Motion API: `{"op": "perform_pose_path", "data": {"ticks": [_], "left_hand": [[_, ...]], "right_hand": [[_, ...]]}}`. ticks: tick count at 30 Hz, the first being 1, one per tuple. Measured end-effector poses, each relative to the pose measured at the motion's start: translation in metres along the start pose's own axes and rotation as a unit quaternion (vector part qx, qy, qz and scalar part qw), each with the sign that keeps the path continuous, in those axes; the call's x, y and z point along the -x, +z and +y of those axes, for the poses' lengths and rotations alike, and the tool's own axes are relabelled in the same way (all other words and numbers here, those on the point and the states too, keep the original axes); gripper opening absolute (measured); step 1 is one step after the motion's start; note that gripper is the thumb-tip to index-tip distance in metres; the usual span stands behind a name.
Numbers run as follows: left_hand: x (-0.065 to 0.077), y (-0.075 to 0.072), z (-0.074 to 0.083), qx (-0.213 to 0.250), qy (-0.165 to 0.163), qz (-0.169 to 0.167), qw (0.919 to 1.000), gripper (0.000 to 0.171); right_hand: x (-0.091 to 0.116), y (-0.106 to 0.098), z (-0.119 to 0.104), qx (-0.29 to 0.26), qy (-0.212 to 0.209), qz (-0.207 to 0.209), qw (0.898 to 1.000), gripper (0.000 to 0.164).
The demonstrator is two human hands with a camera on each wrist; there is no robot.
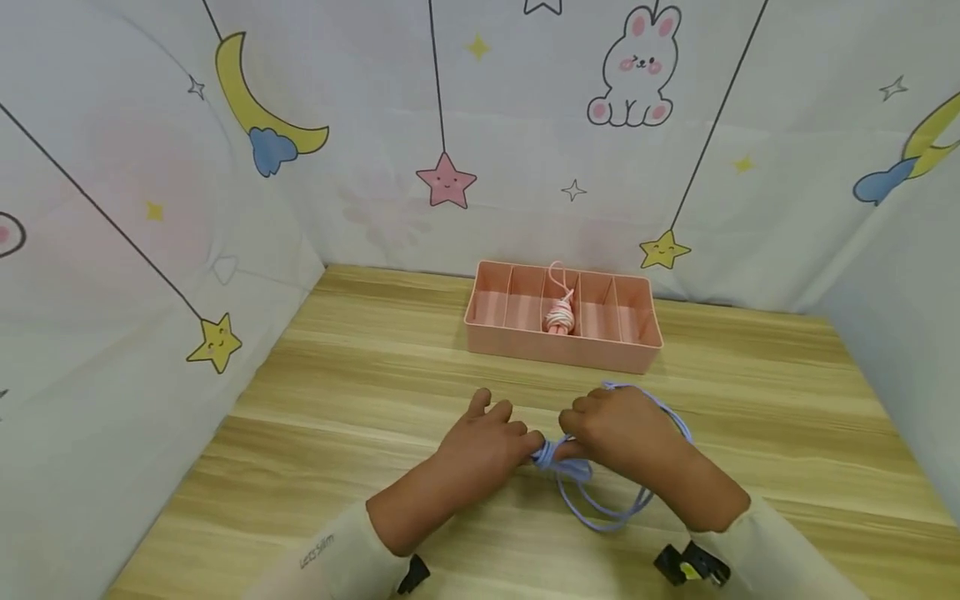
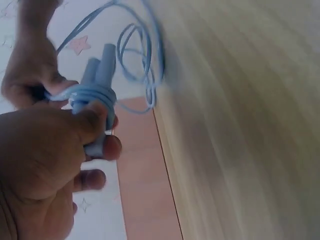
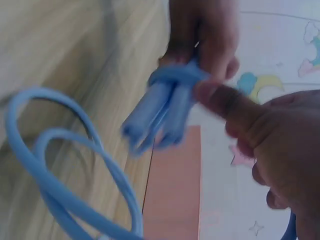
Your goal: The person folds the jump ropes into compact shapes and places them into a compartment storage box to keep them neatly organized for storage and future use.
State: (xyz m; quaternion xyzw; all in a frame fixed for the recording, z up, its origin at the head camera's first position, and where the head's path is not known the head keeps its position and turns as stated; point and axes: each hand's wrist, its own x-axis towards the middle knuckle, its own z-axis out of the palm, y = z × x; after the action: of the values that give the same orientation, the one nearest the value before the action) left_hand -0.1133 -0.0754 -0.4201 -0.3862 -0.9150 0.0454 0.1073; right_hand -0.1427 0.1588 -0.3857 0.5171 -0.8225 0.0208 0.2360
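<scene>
A light-blue jump rope [image 1: 576,470] is held low over the table, its two handles [image 2: 105,70] side by side with cord wound around them. My left hand [image 1: 483,450] grips the bundled handles, thumb pressed on the windings in the left wrist view. Close by, my right hand [image 1: 626,429] pinches the cord beside the wrapped coils [image 3: 175,75]. Loose loops of cord [image 1: 611,521] hang below and curve round behind the right hand. The handle ends stick out past the windings in the right wrist view. My left fingertips are partly hidden behind the bundle.
Beyond the hands stands a pink divided box [image 1: 562,352] with several compartments. Its middle compartment holds a pink jump rope [image 1: 560,317], wound up, with a cord loop sticking above the rim. A printed curtain [image 1: 510,100] borders the wooden table [image 1: 360,350] at the back.
</scene>
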Motion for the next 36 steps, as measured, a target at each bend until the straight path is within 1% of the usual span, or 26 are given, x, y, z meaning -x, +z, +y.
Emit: {"op": "perform_pose_path", "data": {"ticks": [2,4,5,6,7,8,10,11,12,13,14,15,16,17,18,20,21,23,26,28,31,33,36], "left_hand": [[0.002,0.002,-0.003,0.036,0.009,0.009,0.9993,0.008],[0.004,0.004,-0.006,0.096,0.014,0.027,0.9949,0.012],[0.005,0.004,-0.008,0.137,0.017,0.039,0.9897,0.013],[0.005,0.005,-0.009,0.184,0.024,0.053,0.9812,0.015],[0.006,0.005,-0.009,0.231,0.03,0.069,0.9699,0.016],[0.006,0.005,-0.009,0.279,0.035,0.085,0.9561,0.016],[0.006,0.005,-0.007,0.359,0.032,0.123,0.9245,0.014],[0.005,0.004,-0.006,0.392,0.021,0.144,0.9085,0.012],[0.004,0.004,-0.005,0.418,0.002,0.167,0.893,0.01],[0.003,0.003,-0.004,0.433,-0.021,0.191,0.8805,0.008],[0.001,0.003,-0.004,0.439,-0.05,0.213,0.8713,0.007],[0.0,0.002,-0.004,0.437,-0.081,0.231,0.8654,0.008],[-0.002,0.003,-0.004,0.428,-0.113,0.243,0.863,0.01],[-0.004,0.003,-0.004,0.415,-0.144,0.248,0.8634,0.011],[-0.005,0.004,-0.004,0.395,-0.172,0.247,0.8678,0.012],[-0.007,0.008,-0.004,0.342,-0.218,0.227,0.8854,0.014],[-0.008,0.01,-0.004,0.322,-0.234,0.214,0.892,0.014],[-0.009,0.013,-0.003,0.288,-0.26,0.194,0.9012,0.014],[-0.013,0.016,-0.001,0.227,-0.281,0.168,0.9172,0.015],[-0.015,0.017,-0.002,0.178,-0.287,0.153,0.9287,0.016],[-0.017,0.022,-0.002,0.098,-0.281,0.129,0.946,0.018],[-0.016,0.025,-0.003,0.056,-0.265,0.114,0.9557,0.019],[-0.014,0.027,-0.004,0.012,-0.222,0.088,0.971,0.019]], "right_hand": [[0.0,0.0,0.008,-0.008,-0.006,0.022,1.0,0.045],[0.001,0.003,0.013,-0.02,-0.011,0.037,0.999,0.044],[0.001,0.004,0.015,-0.024,-0.01,0.043,0.999,0.047],[0.001,0.006,0.016,-0.033,-0.006,0.045,0.998,0.05],[0.001,0.008,0.016,-0.043,-0.001,0.044,0.998,0.053],[0.0,0.01,0.015,-0.052,0.008,0.043,0.998,0.057],[-0.001,0.016,0.011,-0.064,0.034,0.042,0.997,0.059],[-0.002,0.02,0.008,-0.063,0.045,0.042,0.996,0.058],[-0.002,0.024,0.005,-0.063,0.056,0.039,0.996,0.057],[-0.002,0.028,0.001,-0.061,0.062,0.037,0.996,0.056],[-0.002,0.032,-0.002,-0.056,0.068,0.036,0.995,0.054],[0.0,0.036,-0.006,-0.053,0.073,0.032,0.995,0.052],[0.002,0.038,-0.011,-0.056,0.079,0.024,0.995,0.049],[0.004,0.04,-0.014,-0.057,0.083,0.016,0.995,0.048],[0.006,0.041,-0.018,-0.062,0.09,0.006,0.994,0.046],[0.009,0.04,-0.023,-0.066,0.105,-0.012,0.992,0.044],[0.01,0.039,-0.025,-0.068,0.11,-0.019,0.991,0.042],[0.009,0.036,-0.027,-0.061,0.109,-0.028,0.992,0.038],[0.002,0.03,-0.033,-0.063,0.095,-0.046,0.992,0.036],[-0.003,0.025,-0.037,-0.068,0.087,-0.063,0.992,0.031],[-0.006,0.02,-0.04,-0.071,0.071,-0.076,0.992,0.026],[-0.008,0.016,-0.039,-0.054,0.048,-0.066,0.995,0.023],[-0.01,0.008,-0.032,-0.016,0.017,-0.05,0.998,0.019]]}}
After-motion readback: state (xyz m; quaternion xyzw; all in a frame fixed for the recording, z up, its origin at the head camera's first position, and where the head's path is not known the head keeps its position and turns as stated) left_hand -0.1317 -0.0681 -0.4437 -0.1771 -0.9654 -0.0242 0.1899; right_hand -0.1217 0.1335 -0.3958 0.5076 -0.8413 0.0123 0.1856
